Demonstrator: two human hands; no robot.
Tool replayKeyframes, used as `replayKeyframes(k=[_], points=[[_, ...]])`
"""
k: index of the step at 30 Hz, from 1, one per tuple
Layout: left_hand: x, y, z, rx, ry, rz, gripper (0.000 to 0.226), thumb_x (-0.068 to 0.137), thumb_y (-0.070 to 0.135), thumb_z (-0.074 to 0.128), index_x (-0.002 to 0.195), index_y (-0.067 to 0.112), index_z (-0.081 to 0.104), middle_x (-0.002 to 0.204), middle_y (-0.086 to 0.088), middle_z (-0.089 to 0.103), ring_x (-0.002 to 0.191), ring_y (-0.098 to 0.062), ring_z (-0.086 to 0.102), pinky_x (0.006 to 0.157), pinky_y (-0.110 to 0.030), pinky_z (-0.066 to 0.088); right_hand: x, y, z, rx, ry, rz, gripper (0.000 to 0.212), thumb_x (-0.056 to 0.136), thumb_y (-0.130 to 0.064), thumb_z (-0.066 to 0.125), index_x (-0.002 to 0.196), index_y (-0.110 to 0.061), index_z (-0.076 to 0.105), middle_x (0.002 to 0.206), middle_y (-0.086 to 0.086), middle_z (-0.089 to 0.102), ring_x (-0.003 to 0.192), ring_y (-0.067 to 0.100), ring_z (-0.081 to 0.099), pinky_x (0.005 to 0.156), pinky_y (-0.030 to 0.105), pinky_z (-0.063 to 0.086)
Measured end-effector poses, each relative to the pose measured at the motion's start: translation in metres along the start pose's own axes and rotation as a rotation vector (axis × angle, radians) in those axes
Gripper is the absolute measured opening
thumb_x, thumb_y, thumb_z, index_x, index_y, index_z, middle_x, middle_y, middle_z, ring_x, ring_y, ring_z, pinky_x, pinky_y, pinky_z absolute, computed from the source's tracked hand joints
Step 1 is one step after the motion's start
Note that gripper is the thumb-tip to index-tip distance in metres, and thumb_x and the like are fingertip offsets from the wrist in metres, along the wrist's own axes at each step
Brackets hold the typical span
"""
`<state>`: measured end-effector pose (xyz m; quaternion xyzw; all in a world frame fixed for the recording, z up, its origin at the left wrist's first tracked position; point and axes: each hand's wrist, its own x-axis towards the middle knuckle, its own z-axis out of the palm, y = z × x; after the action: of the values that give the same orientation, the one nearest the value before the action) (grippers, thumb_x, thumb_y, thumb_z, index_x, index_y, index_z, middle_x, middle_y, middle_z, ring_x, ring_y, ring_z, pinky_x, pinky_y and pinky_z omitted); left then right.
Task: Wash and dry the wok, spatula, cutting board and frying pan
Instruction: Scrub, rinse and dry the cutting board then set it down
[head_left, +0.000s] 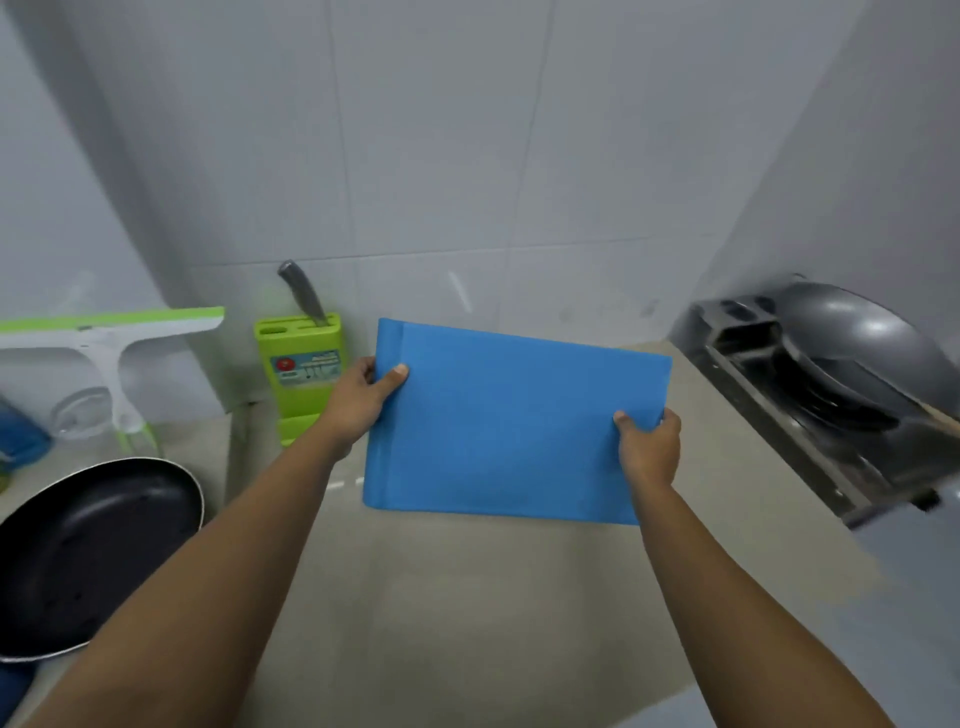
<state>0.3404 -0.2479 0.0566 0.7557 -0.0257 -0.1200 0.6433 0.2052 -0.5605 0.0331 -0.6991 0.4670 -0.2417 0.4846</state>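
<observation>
A blue rectangular cutting board (509, 421) is held flat a little above the beige counter (467, 597), in the middle of the view. My left hand (361, 400) grips its left edge, thumb on top. My right hand (649, 447) grips its right front corner. A black frying pan (88, 556) lies on the counter at the lower left. A grey wok (852, 343) rests on the stove at the right. No spatula is visible.
A green knife block (301, 374) with one knife stands against the tiled wall behind my left hand. A green and white squeegee (109, 348) and a clear glass (83, 415) are at the left. The steel stove (779, 410) borders the counter on the right.
</observation>
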Motion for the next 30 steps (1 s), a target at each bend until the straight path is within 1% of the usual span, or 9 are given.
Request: replayKeyframes(k=[2,4,8,13,17,21,25,27,30], points=[[0.010,-0.003,-0.001,0.027,0.047,-0.021,0.046,0.092,0.038,0.064,0.128,0.011,0.055,0.120,0.002,0.062,0.100,-0.014,0.062,0.068,-0.017,0.046,0.021,-0.013,0.022,0.011,-0.065,-0.028,0.059,0.087,-0.032,0.068,0.137,-0.016,0.041,0.129,0.004,0.056,0.115,0.028,0.057,0.097,0.047,0.048],[0.022,-0.004,-0.003,0.036,0.075,-0.034,0.042,0.095,0.032,0.062,0.129,0.010,0.055,0.122,-0.001,0.063,0.103,-0.016,0.062,0.071,-0.018,0.048,0.040,-0.023,0.044,0.026,-0.124,-0.074,0.057,0.087,-0.029,0.068,0.136,-0.015,0.041,0.128,0.004,0.057,0.114,0.027,0.058,0.096,0.045,0.048],[0.045,-0.006,-0.006,0.102,0.150,-0.058,0.039,0.095,0.027,0.062,0.129,0.009,0.056,0.122,-0.001,0.064,0.108,-0.018,0.062,0.085,-0.029,0.048,0.074,-0.042,0.080,0.043,-0.222,-0.182,0.057,0.090,-0.021,0.066,0.140,-0.016,0.039,0.132,0.003,0.055,0.116,0.024,0.057,0.090,0.033,0.045],[0.076,-0.009,-0.002,0.137,0.236,-0.087,0.035,0.096,0.023,0.061,0.128,0.009,0.057,0.124,-0.003,0.064,0.112,-0.021,0.061,0.096,-0.038,0.049,0.110,-0.053,0.122,0.060,-0.302,-0.229,0.062,0.090,-0.024,0.066,0.143,-0.023,0.036,0.133,0.001,0.053,0.118,0.023,0.055,0.097,0.040,0.048],[0.103,-0.015,0.007,0.149,0.294,-0.115,0.036,0.096,0.020,0.060,0.129,0.008,0.057,0.126,-0.004,0.064,0.113,-0.022,0.061,0.098,-0.040,0.049,0.137,-0.052,0.155,0.053,-0.333,-0.213,0.061,0.089,-0.024,0.066,0.143,-0.025,0.037,0.132,0.000,0.054,0.118,0.022,0.056,0.099,0.041,0.048],[0.120,-0.026,0.020,0.152,0.331,-0.132,0.037,0.094,0.020,0.061,0.130,0.010,0.056,0.127,-0.002,0.063,0.114,-0.021,0.061,0.097,-0.039,0.048,0.156,-0.038,0.174,0.087,-0.350,-0.218,0.060,0.089,-0.019,0.067,0.141,-0.021,0.038,0.132,-0.001,0.055,0.118,0.020,0.056,0.097,0.035,0.047],[0.137,-0.042,0.022,0.163,0.367,-0.120,0.054,0.081,0.037,0.060,0.130,0.015,0.055,0.126,-0.001,0.065,0.115,-0.021,0.062,0.100,-0.047,0.048,0.170,-0.033,0.190,0.110,-0.365,-0.238,0.060,0.088,-0.020,0.069,0.140,-0.018,0.038,0.132,0.000,0.055,0.118,0.019,0.055,0.099,0.038,0.047],[0.144,-0.045,0.023,0.174,0.393,-0.115,0.051,0.082,0.034,0.060,0.129,0.014,0.055,0.125,-0.001,0.065,0.114,-0.022,0.062,0.099,-0.048,0.048,0.174,-0.032,0.199,0.109,-0.372,-0.231,0.061,0.088,-0.020,0.070,0.140,-0.017,0.038,0.131,0.001,0.055,0.118,0.020,0.055,0.100,0.038,0.047],[0.149,-0.042,0.027,0.193,0.437,-0.096,0.040,0.091,0.022,0.060,0.130,0.014,0.054,0.124,-0.001,0.065,0.113,-0.022,0.062,0.098,-0.046,0.049,0.176,-0.029,0.208,0.112,-0.388,-0.214,0.059,0.088,-0.019,0.070,0.139,-0.017,0.038,0.128,-0.001,0.056,0.114,0.017,0.056,0.094,0.032,0.047]])
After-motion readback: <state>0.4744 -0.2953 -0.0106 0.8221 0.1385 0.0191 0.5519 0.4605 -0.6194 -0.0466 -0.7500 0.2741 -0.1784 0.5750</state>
